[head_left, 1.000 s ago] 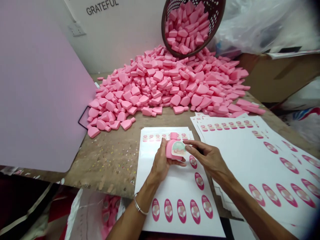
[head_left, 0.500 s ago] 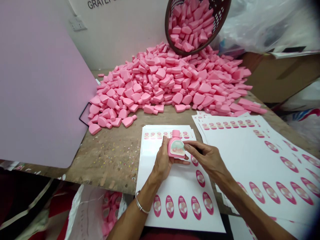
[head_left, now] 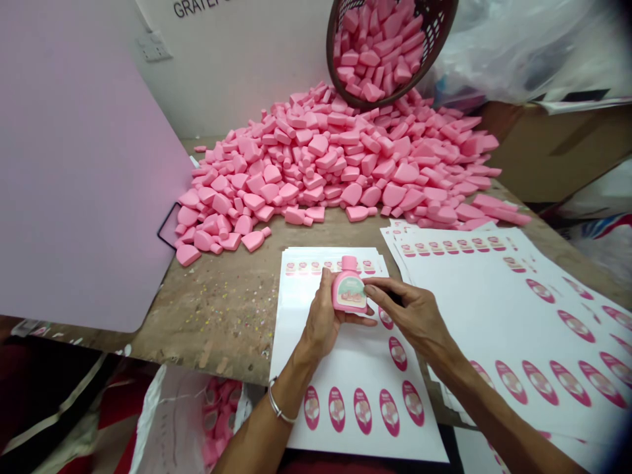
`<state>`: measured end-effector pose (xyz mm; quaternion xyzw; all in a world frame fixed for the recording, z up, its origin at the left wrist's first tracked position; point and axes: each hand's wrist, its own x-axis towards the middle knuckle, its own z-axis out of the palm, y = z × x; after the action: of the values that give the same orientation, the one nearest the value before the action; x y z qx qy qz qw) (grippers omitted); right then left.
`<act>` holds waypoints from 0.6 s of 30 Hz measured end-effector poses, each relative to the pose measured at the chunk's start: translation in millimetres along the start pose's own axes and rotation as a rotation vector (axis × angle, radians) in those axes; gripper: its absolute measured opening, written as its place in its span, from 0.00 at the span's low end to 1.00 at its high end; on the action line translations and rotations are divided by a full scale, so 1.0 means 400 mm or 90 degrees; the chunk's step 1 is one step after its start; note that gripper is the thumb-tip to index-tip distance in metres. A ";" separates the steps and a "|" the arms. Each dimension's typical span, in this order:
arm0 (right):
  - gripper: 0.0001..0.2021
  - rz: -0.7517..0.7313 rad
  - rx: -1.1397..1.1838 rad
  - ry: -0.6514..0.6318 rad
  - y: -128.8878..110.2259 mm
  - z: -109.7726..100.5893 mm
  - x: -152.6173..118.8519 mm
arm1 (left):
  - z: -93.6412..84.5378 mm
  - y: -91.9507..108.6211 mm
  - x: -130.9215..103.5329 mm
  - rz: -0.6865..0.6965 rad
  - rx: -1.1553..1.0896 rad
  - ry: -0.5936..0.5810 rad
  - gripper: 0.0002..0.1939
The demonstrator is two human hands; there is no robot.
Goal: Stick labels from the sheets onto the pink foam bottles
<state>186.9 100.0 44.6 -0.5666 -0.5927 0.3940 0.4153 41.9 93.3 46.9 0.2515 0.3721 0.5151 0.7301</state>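
My left hand (head_left: 322, 317) is wrapped round a small pink bottle (head_left: 349, 263), which stands upright over the sheet of stickers. On the bottle's front is a label sticker (head_left: 351, 291) with a pale green top and a small picture below. My right hand (head_left: 409, 315) pinches at the label's right edge with thumb and forefinger. Whether the label's whole surface touches the bottle I cannot tell. Under both hands lies the sticker sheet (head_left: 336, 359), with oval pink stickers along its bottom and right side and a row of small ones at the top.
A large heap of pink bottles (head_left: 316, 161) covers the back of the table (head_left: 212, 316). Above it a brown basket (head_left: 332, 66) tips forward, full of bottles. More sticker sheets (head_left: 474, 303) lie at right. A pink board (head_left: 83, 171) stands left; an open white sack (head_left: 165, 421) holds bottles below.
The label sits slightly straighter and flatter against the bottle's front. Both hands have stayed nearly in place, and the view has shifted very slightly.
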 end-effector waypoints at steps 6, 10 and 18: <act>0.17 -0.008 -0.007 -0.001 -0.002 0.005 0.000 | -0.003 0.002 -0.002 0.000 -0.003 -0.008 0.30; 0.16 -0.001 -0.010 0.000 -0.010 0.003 0.001 | -0.001 0.005 -0.005 0.008 0.002 -0.014 0.29; 0.17 -0.010 -0.031 0.003 -0.016 0.007 -0.006 | -0.002 0.006 -0.011 0.038 0.039 -0.049 0.24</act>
<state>182.0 97.5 49.5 -0.5728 -0.6055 0.3751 0.4056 39.0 90.0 49.2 0.3043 0.3516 0.5153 0.7199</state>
